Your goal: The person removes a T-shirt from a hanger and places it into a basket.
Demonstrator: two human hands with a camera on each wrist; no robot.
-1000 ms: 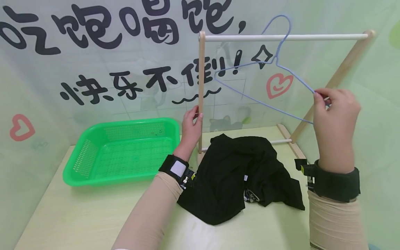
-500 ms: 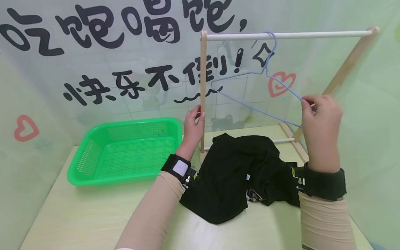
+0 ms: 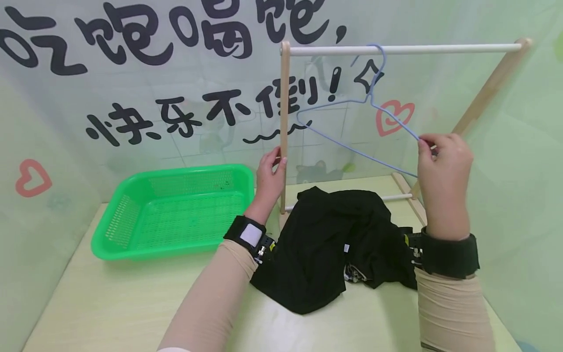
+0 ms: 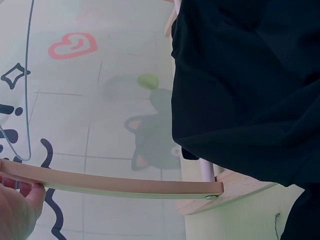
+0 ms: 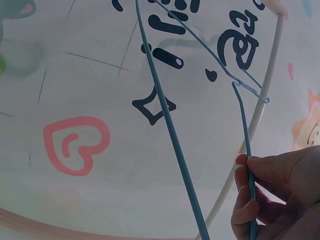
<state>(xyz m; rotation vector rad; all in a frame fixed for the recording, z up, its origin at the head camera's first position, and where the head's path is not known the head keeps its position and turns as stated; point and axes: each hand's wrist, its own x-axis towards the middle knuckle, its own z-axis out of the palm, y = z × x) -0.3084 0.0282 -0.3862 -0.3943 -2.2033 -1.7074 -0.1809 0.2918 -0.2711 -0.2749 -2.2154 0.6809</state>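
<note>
My right hand (image 3: 444, 171) pinches the thin blue wire hanger (image 3: 352, 122) at its shoulder; its hook has dropped over the white top rail (image 3: 440, 48) since a second ago, so it hangs. My left hand (image 3: 269, 178) grips the wooden upright post (image 3: 284, 122). Crumpled black garment (image 3: 334, 244) lies below.

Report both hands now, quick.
Left hand: grips the wooden rack's upright post.
Right hand: pinches the thin blue wire hanger.
</note>
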